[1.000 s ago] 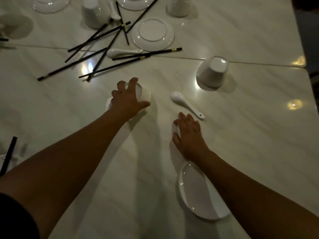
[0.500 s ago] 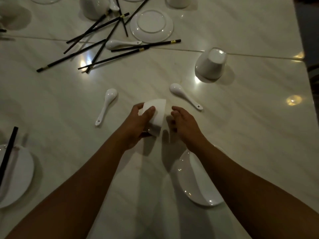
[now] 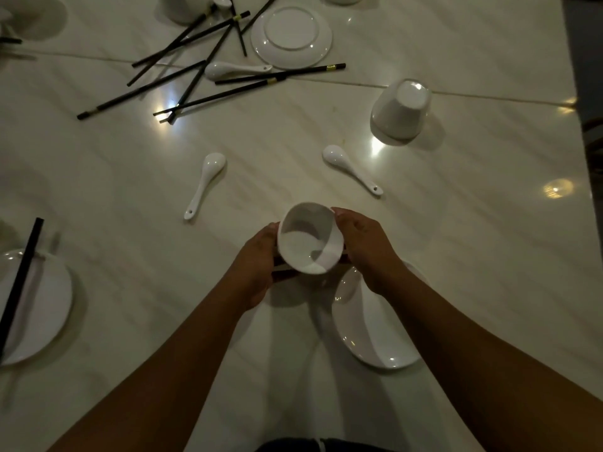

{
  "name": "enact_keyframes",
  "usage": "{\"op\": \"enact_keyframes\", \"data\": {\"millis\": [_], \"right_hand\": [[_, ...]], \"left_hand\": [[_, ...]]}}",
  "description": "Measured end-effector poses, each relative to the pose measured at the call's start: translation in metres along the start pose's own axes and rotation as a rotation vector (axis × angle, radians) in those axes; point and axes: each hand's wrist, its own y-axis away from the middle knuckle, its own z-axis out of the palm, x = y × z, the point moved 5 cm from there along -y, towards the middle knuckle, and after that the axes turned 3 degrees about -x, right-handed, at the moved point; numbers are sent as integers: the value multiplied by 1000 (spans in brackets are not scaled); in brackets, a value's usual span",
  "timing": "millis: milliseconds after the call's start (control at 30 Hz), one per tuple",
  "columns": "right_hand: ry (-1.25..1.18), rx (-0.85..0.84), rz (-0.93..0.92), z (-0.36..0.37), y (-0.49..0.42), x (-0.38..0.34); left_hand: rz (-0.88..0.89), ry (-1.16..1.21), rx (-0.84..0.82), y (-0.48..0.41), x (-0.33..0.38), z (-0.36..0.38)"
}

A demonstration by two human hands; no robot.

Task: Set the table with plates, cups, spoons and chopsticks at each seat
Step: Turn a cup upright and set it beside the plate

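Your left hand [image 3: 257, 261] and right hand [image 3: 365, 251] curl round the cup [image 3: 308, 243]; it's likely light, glazed, slippery and breakable, so grip its walls, not the rim

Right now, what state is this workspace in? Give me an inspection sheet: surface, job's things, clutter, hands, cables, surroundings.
Surface: white marble table, glossy, with spots of lamp glare.
Job's things: cup held above the table, mouth toward the camera; near plate partly hidden by the right forearm; left plate with a chopstick lying on it; left spoon and right spoon loose; overturned cup.
Clutter: chopstick pile with a third spoon in it, beside a far plate.
Hands: left hand and right hand both grip the cup.
Cables: nothing seen.
Surroundings: dark area past the table's right edge, too dim to tell.
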Motion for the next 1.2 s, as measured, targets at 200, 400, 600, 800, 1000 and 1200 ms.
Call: {"op": "enact_keyframes", "data": {"millis": [200,400,600,800,1000,1200], "right_hand": [[46,22,12,-1,2,5],[158,39,-13,-2,-2,7],[394,45,-113,-8,-11,-10],[600,61,-248,-20,-45,-31],[992,-56,-270,-11,-57,-15],[1144,28,-335,-14,-54,-15]], "left_hand": [[171,-294,83,-9,4,-12],[203,-385,108,-14,3,-16],[202,-501,134,-20,20,-31],[467,-1025,535,-32,84,-81],[257,-1214,593,-63,94,-114],[361,-1211,575,-69,103,-109]]}}
